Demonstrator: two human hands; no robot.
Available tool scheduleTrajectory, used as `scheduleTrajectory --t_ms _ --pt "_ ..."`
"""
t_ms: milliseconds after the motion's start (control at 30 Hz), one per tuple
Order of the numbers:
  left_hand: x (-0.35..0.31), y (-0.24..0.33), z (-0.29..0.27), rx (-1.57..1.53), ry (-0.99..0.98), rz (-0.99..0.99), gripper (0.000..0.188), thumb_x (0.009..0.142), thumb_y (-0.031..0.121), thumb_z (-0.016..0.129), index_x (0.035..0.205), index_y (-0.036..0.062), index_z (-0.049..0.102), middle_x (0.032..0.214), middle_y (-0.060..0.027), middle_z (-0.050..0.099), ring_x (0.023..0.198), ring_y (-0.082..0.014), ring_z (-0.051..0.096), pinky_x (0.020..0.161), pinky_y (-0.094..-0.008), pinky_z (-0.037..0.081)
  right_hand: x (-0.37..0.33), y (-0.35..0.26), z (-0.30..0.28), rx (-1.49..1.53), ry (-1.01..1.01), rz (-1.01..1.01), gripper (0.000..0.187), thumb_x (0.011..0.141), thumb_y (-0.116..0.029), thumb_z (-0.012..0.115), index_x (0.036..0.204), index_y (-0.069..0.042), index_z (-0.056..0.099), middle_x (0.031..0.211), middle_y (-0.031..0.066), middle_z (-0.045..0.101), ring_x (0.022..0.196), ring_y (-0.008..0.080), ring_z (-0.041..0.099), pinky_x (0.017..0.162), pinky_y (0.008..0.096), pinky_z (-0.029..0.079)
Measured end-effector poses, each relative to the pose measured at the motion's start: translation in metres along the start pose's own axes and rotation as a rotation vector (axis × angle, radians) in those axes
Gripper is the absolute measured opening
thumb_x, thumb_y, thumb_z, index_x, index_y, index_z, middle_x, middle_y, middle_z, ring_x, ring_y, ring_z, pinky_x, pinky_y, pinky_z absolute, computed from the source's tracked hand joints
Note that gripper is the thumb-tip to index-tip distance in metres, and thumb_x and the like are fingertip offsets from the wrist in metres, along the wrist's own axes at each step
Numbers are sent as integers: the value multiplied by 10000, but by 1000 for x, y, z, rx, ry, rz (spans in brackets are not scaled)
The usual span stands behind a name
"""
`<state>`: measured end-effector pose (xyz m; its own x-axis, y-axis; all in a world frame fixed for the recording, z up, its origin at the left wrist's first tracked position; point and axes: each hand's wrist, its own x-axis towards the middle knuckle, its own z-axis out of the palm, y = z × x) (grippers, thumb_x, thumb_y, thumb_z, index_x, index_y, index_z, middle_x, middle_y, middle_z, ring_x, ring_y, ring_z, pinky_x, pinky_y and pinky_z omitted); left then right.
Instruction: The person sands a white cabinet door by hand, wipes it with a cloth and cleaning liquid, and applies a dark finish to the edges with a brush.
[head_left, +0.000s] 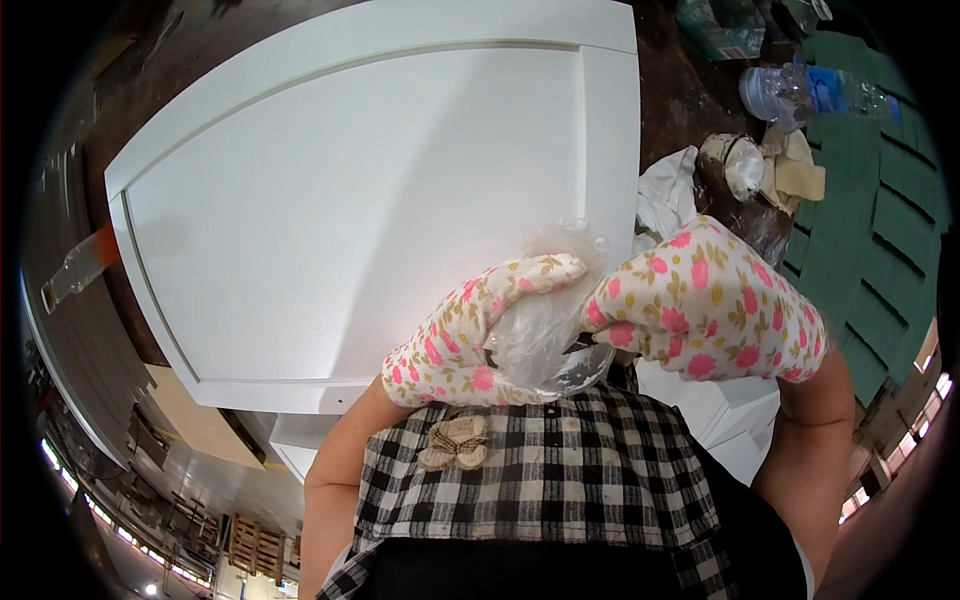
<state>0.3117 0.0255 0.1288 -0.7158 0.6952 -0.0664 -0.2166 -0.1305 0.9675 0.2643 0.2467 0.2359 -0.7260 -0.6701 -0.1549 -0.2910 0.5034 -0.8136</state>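
Note:
My two hands wear white cloth gloves with pink flowers and are close together in front of my checked apron [540, 480]. A crumpled clear plastic bag [540, 335] is bunched between them. My left hand [455, 335] curls around the bag, with its fingers over the top. My right hand [705, 305] is closed at the bag's right side, gripping its edge; the fingertips are partly hidden. Just beyond the hands lies a large white panel door [350, 210] with a raised frame, its near edge close to my left wrist.
On the dark table [675, 100] at right are a plastic bottle [820, 92], a green-tinted container [720, 28], a tape roll [742, 165] and a white cloth [667, 192]. Green slatted panels [860, 220] stand far right. Another bottle [80, 268] lies left of the door.

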Motion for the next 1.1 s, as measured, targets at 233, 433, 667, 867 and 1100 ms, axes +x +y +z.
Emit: scheduleTrajectory --t_ms 233,433,667,867,1100 --pt "1 1 1 -13 -14 -6 644 661 232 834 1205 77 526 1311 -79 503 1223 -227 478 1051 -360 377 -7 3 -8 56 -2 49 157 833 -231 661 858 -77 679 745 43 675 635 203 656 566 290 508" --pt "9 -6 3 -76 1 -14 616 667 233 828 1187 78 536 1307 -75 502 1217 -224 480 1048 -356 380 -27 8 -15 338 2 296 153 819 -186 656 856 -41 687 729 66 681 626 191 665 570 282 514" --pt "5 -25 6 -626 160 -307 393 697 195 807 1024 107 610 1270 -13 475 1167 -168 476 1022 -300 396 -59 2 -10 679 229 555 201 833 -139 672 968 8 699 628 43 620 521 76 554 498 225 452" --pt "5 0 -4 -252 46 -277 835 515 156 932 1214 130 477 1310 -2 428 1209 -156 446 1039 -315 384 -83 9 -7 834 -53 615 236 905 -96 593 1097 38 627 795 48 655 617 49 551 573 204 459" --pt "-9 8 -8 382 38 -190 1013 515 389 915 1353 65 446 1347 -125 481 1247 -254 468 1048 -376 380 -77 51 -4 343 544 164 431 884 -37 527 1311 -87 549 796 27 556 681 129 533 628 254 445"
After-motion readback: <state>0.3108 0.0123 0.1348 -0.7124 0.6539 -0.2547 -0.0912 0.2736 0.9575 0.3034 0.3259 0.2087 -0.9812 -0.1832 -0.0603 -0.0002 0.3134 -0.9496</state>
